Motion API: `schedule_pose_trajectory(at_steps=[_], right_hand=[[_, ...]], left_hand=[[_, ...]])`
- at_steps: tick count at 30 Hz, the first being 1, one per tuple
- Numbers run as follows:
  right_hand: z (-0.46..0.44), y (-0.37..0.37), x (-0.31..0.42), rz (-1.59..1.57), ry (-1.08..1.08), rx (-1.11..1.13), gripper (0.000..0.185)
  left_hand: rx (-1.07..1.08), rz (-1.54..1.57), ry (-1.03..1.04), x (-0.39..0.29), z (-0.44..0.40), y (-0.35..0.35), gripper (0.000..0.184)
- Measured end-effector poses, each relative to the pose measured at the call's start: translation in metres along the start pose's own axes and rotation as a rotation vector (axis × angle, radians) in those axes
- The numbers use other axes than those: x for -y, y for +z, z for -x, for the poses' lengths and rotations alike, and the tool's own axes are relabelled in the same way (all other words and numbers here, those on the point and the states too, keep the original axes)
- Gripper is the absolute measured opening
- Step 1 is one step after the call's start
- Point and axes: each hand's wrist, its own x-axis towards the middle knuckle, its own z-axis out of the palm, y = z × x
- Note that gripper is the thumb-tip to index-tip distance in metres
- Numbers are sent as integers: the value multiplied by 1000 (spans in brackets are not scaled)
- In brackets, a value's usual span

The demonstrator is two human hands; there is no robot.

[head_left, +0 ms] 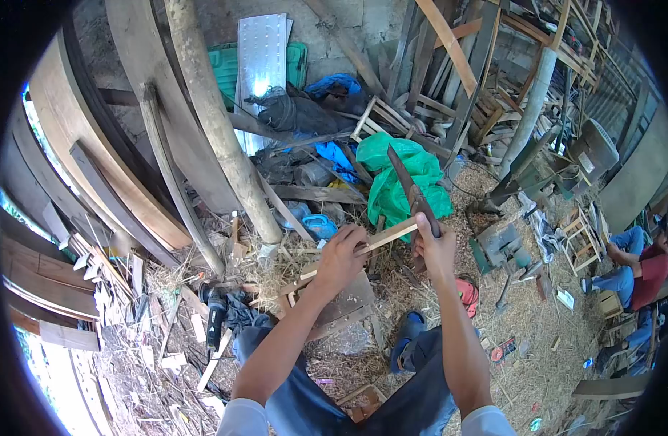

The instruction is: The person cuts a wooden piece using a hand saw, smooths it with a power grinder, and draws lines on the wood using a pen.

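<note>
My left hand (341, 256) is closed around a thin, pale wooden stick (388, 235), which slants up to the right toward my other hand. My right hand (433, 251) grips a dark machete (407, 182) by its handle, the pointed blade angled up and away. The stick's far end meets the machete near my right thumb; whether that thumb also presses on the stick I cannot tell. Below my left hand stands a low wooden block or stool (345, 301), with more pale wood strips beside it, partly hidden by my forearm.
A black angle grinder (215, 320) lies on the shavings at left. Beyond my hands are a green plastic sack (403, 178) and a leaning pole (221, 116). Boards (94, 145) lean at left. A red tape measure (502, 350) lies at right, where another person (643, 272) sits.
</note>
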Motion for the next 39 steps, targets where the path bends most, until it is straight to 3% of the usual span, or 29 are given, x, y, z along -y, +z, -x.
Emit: schedule_pose_trajectory(at_steps=[6, 8, 18, 30, 39], right_hand=[[-1, 2, 3, -88, 56, 23, 41], [-4, 1, -4, -93, 24, 42, 39], [4, -8, 4, -59, 42, 158, 41], [4, -14, 10, -86, -49, 125, 39], [3, -11, 4, -61, -62, 139, 38]], left_hand=[[-47, -76, 69, -9, -4, -12, 31], [-81, -120, 192, -12, -5, -16, 38], [-137, -45, 197, -13, 1, -14, 35], [-126, -50, 274, -21, -2, -11, 24], [-53, -63, 153, -20, -4, -9, 6]])
